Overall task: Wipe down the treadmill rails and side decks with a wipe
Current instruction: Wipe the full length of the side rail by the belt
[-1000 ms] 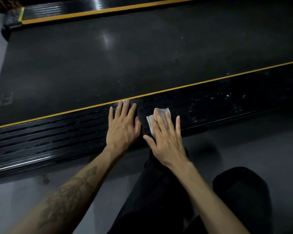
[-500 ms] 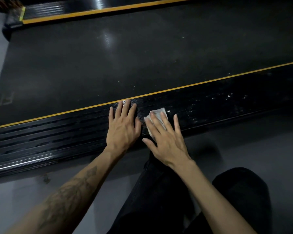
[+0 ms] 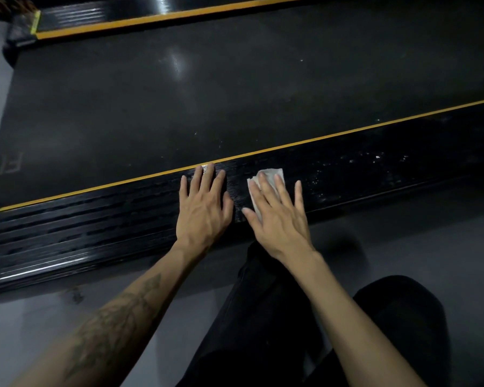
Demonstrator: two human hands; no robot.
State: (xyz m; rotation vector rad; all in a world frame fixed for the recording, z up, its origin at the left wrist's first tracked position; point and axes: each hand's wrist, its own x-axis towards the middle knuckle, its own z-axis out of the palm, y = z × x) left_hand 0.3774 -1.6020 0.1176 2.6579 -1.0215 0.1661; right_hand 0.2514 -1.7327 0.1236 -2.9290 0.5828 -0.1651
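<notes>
So the near black ribbed side deck of the treadmill (image 3: 95, 227) runs across the view with a thin yellow stripe (image 3: 347, 132) along its belt-side edge. Lying right on it: a small crumpled white wipe (image 3: 271, 174), pressed flat under the right hand (image 3: 280, 219), and the left hand (image 3: 204, 208) resting palm-down just beside it. White specks (image 3: 375, 160) are scattered over the deck to the right of the wipe. The whole deck sits on a grey floor (image 3: 417, 241).
</notes>
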